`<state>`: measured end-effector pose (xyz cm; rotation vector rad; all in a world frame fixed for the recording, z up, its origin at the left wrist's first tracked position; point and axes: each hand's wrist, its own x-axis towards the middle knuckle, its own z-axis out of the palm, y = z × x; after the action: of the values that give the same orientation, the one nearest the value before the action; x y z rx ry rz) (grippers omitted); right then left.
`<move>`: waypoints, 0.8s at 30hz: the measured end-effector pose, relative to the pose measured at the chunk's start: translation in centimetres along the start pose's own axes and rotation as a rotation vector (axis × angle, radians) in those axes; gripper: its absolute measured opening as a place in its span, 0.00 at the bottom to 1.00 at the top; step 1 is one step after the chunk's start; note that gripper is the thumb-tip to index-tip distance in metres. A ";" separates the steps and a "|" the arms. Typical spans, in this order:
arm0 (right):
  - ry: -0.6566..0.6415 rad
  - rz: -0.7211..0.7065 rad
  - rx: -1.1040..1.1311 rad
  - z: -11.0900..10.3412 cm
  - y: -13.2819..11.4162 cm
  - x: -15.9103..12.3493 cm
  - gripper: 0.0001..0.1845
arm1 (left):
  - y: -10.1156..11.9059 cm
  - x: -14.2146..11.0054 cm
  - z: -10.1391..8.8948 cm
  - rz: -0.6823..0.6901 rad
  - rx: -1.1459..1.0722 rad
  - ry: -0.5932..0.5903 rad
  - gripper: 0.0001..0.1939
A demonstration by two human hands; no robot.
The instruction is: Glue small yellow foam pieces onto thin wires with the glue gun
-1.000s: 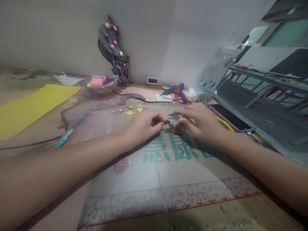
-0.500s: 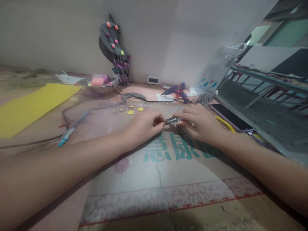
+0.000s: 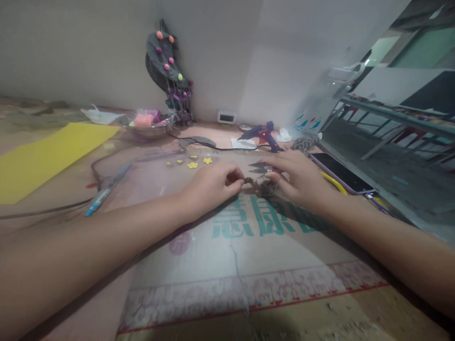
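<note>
My right hand (image 3: 296, 177) grips small scissors (image 3: 261, 168), their dark blades spread apart and pointing left above the board. My left hand (image 3: 213, 187) pinches one end of a small dark, yellowish piece (image 3: 249, 180), too blurred to name, between thumb and forefinger. Just right of it, beneath the scissors, lies a dark tangle of cord (image 3: 269, 187). Beyond my left hand sit a yellow flower cutout (image 3: 192, 165), a second flower cutout (image 3: 207, 161) and several small yellow pieces.
Under both hands lies a printed cardboard sheet (image 3: 199, 274). Behind are a glue gun (image 3: 261, 134) with its red light on, a grey yarn ball (image 3: 304, 143) and a small digital clock (image 3: 226, 117). A phone (image 3: 341, 173) rests right; a blue marker (image 3: 106, 192) and yellow sheet (image 3: 53, 156) left.
The scissor blades have opened and lifted slightly away from the small piece in my left hand. My right hand has shifted a little; my left hand has stayed in place.
</note>
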<state>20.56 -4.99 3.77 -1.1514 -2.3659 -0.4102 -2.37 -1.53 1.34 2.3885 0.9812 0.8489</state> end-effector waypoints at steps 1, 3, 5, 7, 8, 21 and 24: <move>0.029 0.037 0.019 0.1 0.2 0.0 0.17 | 0.0 0.0 -0.1 -0.023 -0.028 -0.002 0.07; 0.059 0.108 0.041 0.5 0.7 0.0 0.18 | 0.0 0.1 -0.1 -0.070 -0.106 -0.005 0.07; 0.035 0.147 0.044 1.1 1.3 0.0 0.20 | 0.0 0.3 -0.2 -0.094 -0.189 0.005 0.07; 0.009 0.159 0.055 1.5 1.5 0.1 0.21 | 0.0 0.4 -0.2 -0.115 -0.253 0.011 0.07; 0.007 0.163 0.072 1.5 1.3 0.1 0.21 | 0.0 0.4 -0.2 -0.131 -0.276 0.013 0.07; 0.164 0.141 0.272 0.6 -2.9 -0.1 0.06 | 0.6 0.3 -0.4 -0.171 -0.314 -0.027 0.09; 0.171 0.116 0.274 0.7 -2.9 -0.2 0.05 | 0.8 0.2 -0.4 -0.174 -0.323 -0.036 0.09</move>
<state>18.16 -6.51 2.90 -1.0721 -2.1174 -0.1332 -2.18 -1.79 2.19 2.0089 0.9415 0.8273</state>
